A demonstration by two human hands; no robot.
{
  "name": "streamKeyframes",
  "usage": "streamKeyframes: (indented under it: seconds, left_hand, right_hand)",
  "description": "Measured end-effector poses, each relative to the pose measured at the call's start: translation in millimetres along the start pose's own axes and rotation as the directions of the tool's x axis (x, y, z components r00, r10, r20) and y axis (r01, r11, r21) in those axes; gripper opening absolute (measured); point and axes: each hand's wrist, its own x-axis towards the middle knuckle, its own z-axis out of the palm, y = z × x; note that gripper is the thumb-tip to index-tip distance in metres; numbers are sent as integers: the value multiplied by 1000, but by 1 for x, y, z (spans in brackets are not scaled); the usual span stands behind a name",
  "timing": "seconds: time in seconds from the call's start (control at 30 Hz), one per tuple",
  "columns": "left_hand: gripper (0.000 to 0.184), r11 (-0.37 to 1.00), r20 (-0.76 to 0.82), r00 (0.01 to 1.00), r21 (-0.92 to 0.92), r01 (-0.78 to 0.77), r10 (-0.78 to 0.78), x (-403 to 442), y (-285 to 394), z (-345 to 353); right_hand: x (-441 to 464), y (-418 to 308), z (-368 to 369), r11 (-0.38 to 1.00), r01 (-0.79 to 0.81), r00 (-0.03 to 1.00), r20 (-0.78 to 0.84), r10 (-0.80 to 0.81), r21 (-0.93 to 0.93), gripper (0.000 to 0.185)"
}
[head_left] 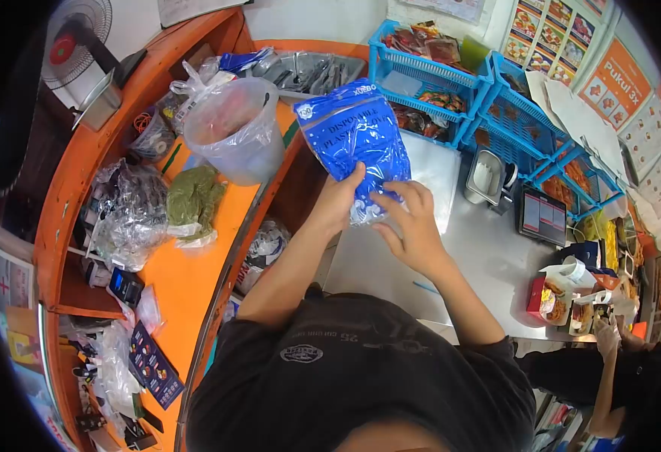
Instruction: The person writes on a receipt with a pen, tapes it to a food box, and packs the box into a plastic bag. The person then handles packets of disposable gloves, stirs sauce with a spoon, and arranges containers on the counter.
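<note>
While I have the blue glove packet [354,139] up in front of the dark shirt [345,361], my left hand [335,202] pinches its lower left side, thumb on the printed face, fingers hidden behind. My right hand [415,230] is at the lower right part, fingers bent and a bit apart; can't tell if they pinch the plastic. Packet is tilted, printed face visible, held above the gap between orange counter [195,282] and metal table [364,264]. Left of it: clear bucket [248,151] on the counter, green bag [193,197] near that. Behind: grey tray [312,75] of dark items, blue baskets [428,94] with packets. Right: metal pan [485,177], tablet [543,216]. Far right, another person's hand [608,337] near food boxes [560,294], well apart from mine.
</note>
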Motion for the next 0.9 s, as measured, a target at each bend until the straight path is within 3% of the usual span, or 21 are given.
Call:
streamKeyframes:
  seconds: [0.07, 0.3, 0.4, 0.57, 0.63, 0.7, 0.77, 0.87, 0.9]
  left_hand:
    - [32, 999, 21, 999, -16, 40, -40, 4, -7, -7]
    - [28, 966, 114, 965, -79, 246, -236, 1, 1, -17]
    - [28, 987, 38, 987, -35, 158, -157, 7, -12, -20]
    - [29, 988, -25, 989, -65, 142, -143, 17, -21, -29]
    - [30, 984, -23, 992, -134, 120, -124, 24, -17, -38]
    - [32, 997, -106, 994, 75, 19, -11, 24, -37, -37]
    - [32, 999, -100, 995, 39, 34, -30, 28, -44, -37]
    - [32, 987, 83, 985, -38, 158, -154, 22, -15, -32]
    - [32, 981, 83, 979, -37, 189, -185, 21, -15, -32]
  right_hand:
    - [0, 11, 9, 998, 32, 990, 137, -41, 62, 27]
    - [-5, 22, 30, 992, -33, 992, 124, 18, 123, 18]
    - [0, 13, 40, 1000, -15, 993, 121, 12, 25, 11]
    - [-11, 8, 57, 998, -28, 990, 135, 36, -62, 4]
    - [-38, -4, 64, 999, -6, 982, 191, 0, 35, 5]
    - [-42, -2, 62, 994, -7, 967, 253, -20, 107, 6]
    - [-47, 3, 49, 986, -56, 944, 329, 0, 159, 12]
    - [-20, -3, 18, 1000, -4, 999, 41, 5, -16, 18]
    - [-21, 6, 18, 997, 25, 997, 70, -20, -75, 20]
